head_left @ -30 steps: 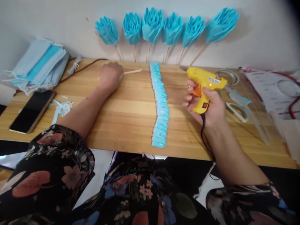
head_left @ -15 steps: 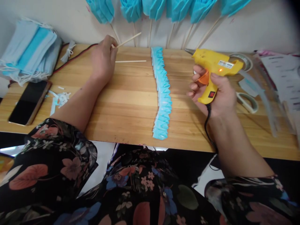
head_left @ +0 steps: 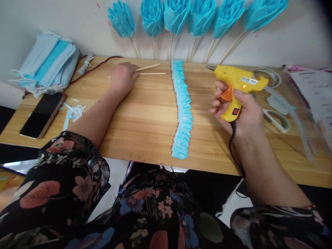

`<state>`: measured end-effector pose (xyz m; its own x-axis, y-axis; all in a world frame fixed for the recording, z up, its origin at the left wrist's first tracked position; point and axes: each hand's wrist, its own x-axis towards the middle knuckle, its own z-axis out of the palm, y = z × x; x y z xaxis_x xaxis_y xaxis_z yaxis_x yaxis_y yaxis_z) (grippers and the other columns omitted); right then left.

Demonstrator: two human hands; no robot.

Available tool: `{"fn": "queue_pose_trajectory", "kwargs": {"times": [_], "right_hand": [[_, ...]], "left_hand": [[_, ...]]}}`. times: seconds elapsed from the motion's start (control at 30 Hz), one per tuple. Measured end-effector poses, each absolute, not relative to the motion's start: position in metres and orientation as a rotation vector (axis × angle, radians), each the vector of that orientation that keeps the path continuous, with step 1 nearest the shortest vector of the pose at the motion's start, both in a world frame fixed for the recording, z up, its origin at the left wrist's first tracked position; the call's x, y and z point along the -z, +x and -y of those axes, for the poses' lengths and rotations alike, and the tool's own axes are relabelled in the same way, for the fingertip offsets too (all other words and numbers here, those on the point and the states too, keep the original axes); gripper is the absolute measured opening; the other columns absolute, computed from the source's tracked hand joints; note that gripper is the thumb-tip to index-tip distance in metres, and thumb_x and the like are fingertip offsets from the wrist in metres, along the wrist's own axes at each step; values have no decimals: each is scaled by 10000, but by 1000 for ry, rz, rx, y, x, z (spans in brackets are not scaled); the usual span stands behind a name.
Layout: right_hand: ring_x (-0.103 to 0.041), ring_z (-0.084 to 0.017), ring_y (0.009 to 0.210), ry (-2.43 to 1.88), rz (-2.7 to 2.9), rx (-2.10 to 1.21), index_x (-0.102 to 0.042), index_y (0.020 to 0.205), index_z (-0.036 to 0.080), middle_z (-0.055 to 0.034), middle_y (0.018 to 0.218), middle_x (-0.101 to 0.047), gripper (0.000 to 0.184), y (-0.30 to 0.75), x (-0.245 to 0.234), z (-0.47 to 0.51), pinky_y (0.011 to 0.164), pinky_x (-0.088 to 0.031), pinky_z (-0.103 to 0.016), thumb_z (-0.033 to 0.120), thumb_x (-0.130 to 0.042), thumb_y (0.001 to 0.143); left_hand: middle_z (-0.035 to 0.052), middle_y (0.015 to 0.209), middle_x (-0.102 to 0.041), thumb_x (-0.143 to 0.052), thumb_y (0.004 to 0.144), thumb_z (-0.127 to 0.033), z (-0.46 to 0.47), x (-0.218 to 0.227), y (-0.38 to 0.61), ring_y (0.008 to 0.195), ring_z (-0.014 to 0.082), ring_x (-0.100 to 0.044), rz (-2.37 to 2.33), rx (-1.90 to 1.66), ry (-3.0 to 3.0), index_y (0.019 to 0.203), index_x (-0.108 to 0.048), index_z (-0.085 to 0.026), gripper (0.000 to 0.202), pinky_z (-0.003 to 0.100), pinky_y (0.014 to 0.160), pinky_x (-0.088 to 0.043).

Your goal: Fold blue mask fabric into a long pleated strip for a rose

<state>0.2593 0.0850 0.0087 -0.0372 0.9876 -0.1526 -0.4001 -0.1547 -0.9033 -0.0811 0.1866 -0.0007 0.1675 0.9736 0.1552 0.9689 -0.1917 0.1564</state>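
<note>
My right hand [head_left: 240,110] grips a yellow hot glue gun [head_left: 237,84] held above the wooden table [head_left: 145,117], its nozzle pointing left and its black cord running down past my wrist. A long strip of folded light blue pleats [head_left: 183,107] lies down the table's middle, left of the gun. My left hand [head_left: 123,76] rests on the table near the back edge, fingers pinched on a thin wooden stick [head_left: 147,67]. A second stick [head_left: 153,73] lies flat just beside it.
Several blue folded flowers on sticks [head_left: 178,17] lean against the back wall. A stack of blue face masks [head_left: 46,67] and a black phone [head_left: 43,114] sit at the left, with white scraps [head_left: 74,112]. Scissors [head_left: 276,119], a tape roll [head_left: 271,76] and papers lie at the right.
My left hand has lowered the stick from a raised angle back down near the table. The glue gun stays in my right hand, barely moved.
</note>
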Motion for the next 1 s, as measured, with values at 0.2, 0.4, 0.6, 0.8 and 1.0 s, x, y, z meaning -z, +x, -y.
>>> {"fn": "queue_pose_trajectory", "kwargs": {"times": [0.2,0.4,0.6,0.8,1.0], "right_hand": [[-544,-102,640,-1029,797,-1499,-746,995,180,-32,865,-669,325,258,-7,-86,536,-490,-232,319,-660,715],[-545,-102,631,-1029,791,-1486,-744,982,176,-33,852,-669,316,261,-6,-88,526,-487,-228,318,-665,711],[-614,-117,707,-1140,869,-1398,-729,1035,157,-67,949,-711,347,263,-2,-89,538,-517,-212,325,-681,734],[-627,-118,726,-1187,851,-1406,-730,1034,173,-57,963,-707,318,262,-4,-89,517,-539,-203,331,-674,764],[-623,-103,641,-1234,785,-1389,-737,991,172,-38,868,-707,255,265,0,-94,489,-524,-192,286,-614,798]], "left_hand": [[21,875,-533,-450,986,-565,-196,2,-88,779,157,-293,-2002,-395,2345,984,-663,-142,474,303,701,-209],[-10,849,-535,-643,882,-249,-190,2,-81,840,155,-390,-1778,-801,2285,1122,-584,-214,250,275,745,-292],[2,784,-558,-574,910,-176,-150,-21,-41,706,117,-498,-1106,-1012,1977,939,-584,-185,32,254,651,-356],[-32,637,-510,-535,966,-263,-130,-32,-27,444,53,-404,-928,-872,1462,1148,-636,-140,242,192,450,-248],[-4,626,-572,-476,919,-112,-131,-23,-20,419,52,-424,-761,-675,1110,1241,-625,-88,355,180,397,-259]]}}
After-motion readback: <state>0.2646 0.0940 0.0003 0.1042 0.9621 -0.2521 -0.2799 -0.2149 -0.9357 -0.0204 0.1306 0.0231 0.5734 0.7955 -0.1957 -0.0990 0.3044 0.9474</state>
